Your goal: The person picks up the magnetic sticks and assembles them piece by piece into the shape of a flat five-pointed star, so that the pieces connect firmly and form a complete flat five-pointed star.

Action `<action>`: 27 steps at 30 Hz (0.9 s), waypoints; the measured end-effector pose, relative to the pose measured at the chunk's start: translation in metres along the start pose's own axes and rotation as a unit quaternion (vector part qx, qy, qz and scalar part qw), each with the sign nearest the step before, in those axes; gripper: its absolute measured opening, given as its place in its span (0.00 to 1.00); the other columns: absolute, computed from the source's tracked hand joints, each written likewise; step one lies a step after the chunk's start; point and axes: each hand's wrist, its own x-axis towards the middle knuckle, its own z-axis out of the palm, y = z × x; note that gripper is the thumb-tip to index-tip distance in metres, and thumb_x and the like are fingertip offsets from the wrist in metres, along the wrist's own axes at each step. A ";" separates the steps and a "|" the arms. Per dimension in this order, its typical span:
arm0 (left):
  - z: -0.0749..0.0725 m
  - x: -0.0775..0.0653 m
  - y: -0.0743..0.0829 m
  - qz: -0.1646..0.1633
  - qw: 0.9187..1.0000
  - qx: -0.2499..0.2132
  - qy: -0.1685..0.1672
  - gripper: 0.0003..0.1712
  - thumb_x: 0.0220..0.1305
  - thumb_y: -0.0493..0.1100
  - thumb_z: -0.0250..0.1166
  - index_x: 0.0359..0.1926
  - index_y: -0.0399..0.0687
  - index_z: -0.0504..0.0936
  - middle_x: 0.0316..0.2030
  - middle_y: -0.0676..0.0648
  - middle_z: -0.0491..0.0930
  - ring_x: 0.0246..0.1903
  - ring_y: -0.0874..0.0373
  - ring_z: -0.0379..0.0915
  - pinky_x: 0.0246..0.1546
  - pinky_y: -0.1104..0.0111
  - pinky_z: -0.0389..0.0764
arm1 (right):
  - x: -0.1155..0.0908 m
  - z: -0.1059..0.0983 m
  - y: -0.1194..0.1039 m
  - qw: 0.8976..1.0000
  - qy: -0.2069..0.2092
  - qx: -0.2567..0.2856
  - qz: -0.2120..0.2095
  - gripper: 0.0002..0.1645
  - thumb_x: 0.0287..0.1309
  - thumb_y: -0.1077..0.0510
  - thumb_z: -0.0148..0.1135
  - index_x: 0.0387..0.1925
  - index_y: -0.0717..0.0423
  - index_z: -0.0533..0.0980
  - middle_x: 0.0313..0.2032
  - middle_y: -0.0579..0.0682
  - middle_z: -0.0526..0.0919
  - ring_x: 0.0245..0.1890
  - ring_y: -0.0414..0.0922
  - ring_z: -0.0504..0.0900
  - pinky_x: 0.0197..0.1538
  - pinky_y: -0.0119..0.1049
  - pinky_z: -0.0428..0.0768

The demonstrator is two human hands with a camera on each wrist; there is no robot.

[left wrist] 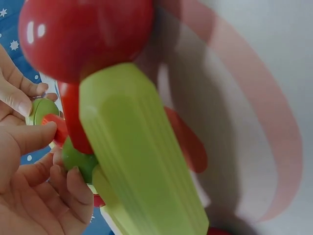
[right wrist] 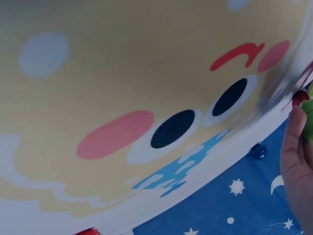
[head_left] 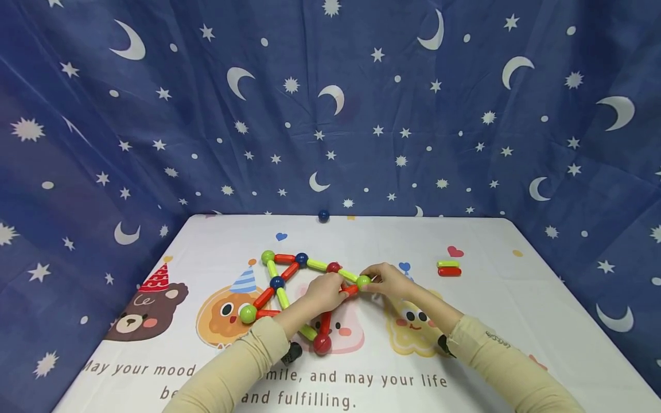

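A flat frame of red and yellow-green rods joined by balls lies on the table in the head view. My right hand (head_left: pixel 388 281) pinches the green ball (head_left: pixel 364 283) at its right corner. Just left of that ball, my left hand (head_left: pixel 326 291) pinches a short red rod (head_left: pixel 350 291) that meets it. The left wrist view shows a second green ball (left wrist: pixel 78 159) by the left fingers, mostly hidden from the head camera. A yellow-green rod runs from the held ball to a red ball (head_left: pixel 333 268). The nearest corner has another red ball (head_left: pixel 322 344).
One loose yellow-green rod (head_left: pixel 447 264) and a red rod (head_left: pixel 450 272) lie side by side at the right. A dark blue ball (head_left: pixel 323 216) rests at the table's back edge, before a blue curtain (head_left: pixel 361 166). Cartoon prints cover the white tabletop (head_left: pixel 516 298).
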 end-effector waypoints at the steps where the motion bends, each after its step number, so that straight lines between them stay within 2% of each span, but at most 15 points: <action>1: 0.000 0.000 0.000 -0.002 1.000 -0.002 -0.001 0.06 0.59 0.41 0.65 0.34 0.42 0.82 0.28 0.49 0.79 0.21 0.60 0.68 0.21 0.72 0.67 | 0.000 0.000 0.000 1.000 -0.001 0.001 -0.003 0.19 0.56 0.59 0.64 0.46 0.69 0.77 0.39 0.59 0.83 0.34 0.42 0.79 0.37 0.28 0.77; 7: -0.002 0.001 -0.001 -0.006 1.000 -0.008 -0.005 0.07 0.60 0.42 0.65 0.34 0.43 0.80 0.25 0.49 0.75 0.18 0.60 0.67 0.18 0.74 0.66 | 0.001 -0.001 0.000 1.000 -0.001 -0.003 -0.012 0.19 0.56 0.59 0.64 0.46 0.69 0.77 0.37 0.58 0.83 0.33 0.42 0.78 0.36 0.26 0.76; 10: -0.001 -0.001 -0.002 0.000 1.000 -0.008 0.002 0.09 0.58 0.43 0.67 0.36 0.42 0.81 0.28 0.48 0.76 0.20 0.60 0.67 0.20 0.73 0.67 | 0.001 -0.001 0.000 1.000 -0.004 -0.001 -0.008 0.20 0.56 0.59 0.64 0.46 0.69 0.77 0.38 0.59 0.83 0.33 0.42 0.79 0.36 0.27 0.77; 15: 0.003 -0.007 -0.007 0.003 0.998 0.046 0.042 0.27 0.49 0.46 0.74 0.48 0.39 0.76 0.39 0.41 0.75 0.29 0.54 0.72 0.31 0.65 0.77 | 0.000 0.001 0.000 1.000 -0.004 -0.001 0.003 0.20 0.56 0.58 0.64 0.47 0.69 0.77 0.39 0.59 0.83 0.33 0.42 0.78 0.36 0.27 0.77; 18: 0.004 -0.012 -0.011 -0.004 0.994 0.085 0.062 0.35 0.46 0.50 0.75 0.51 0.36 0.72 0.38 0.39 0.77 0.31 0.51 0.75 0.32 0.62 0.79 | 0.000 0.001 -0.001 1.000 -0.003 -0.018 0.004 0.19 0.55 0.59 0.64 0.46 0.68 0.77 0.37 0.58 0.83 0.32 0.41 0.78 0.33 0.27 0.76; 21: 0.004 -0.016 -0.014 -0.014 0.993 0.100 0.068 0.34 0.47 0.53 0.74 0.47 0.34 0.73 0.30 0.42 0.78 0.27 0.53 0.74 0.27 0.66 0.76 | 0.001 0.003 0.000 0.999 -0.003 -0.046 0.003 0.18 0.54 0.60 0.65 0.44 0.68 0.78 0.35 0.56 0.82 0.30 0.40 0.76 0.32 0.26 0.75; 24: 0.003 -0.018 -0.015 -0.025 0.994 0.090 0.062 0.26 0.47 0.54 0.73 0.35 0.38 0.76 0.20 0.47 0.74 0.21 0.57 0.69 0.21 0.70 0.68 | 0.001 0.005 0.000 0.997 -0.006 -0.075 0.001 0.17 0.54 0.60 0.65 0.43 0.67 0.78 0.34 0.54 0.83 0.30 0.38 0.75 0.33 0.25 0.74; 27: 0.004 -0.019 -0.017 -0.025 0.995 0.082 0.053 0.20 0.49 0.53 0.73 0.25 0.43 0.75 0.16 0.51 0.69 0.17 0.60 0.64 0.19 0.72 0.62 | 0.001 0.006 0.001 0.996 -0.011 -0.086 0.003 0.16 0.54 0.60 0.65 0.43 0.66 0.79 0.33 0.53 0.83 0.29 0.38 0.74 0.32 0.25 0.73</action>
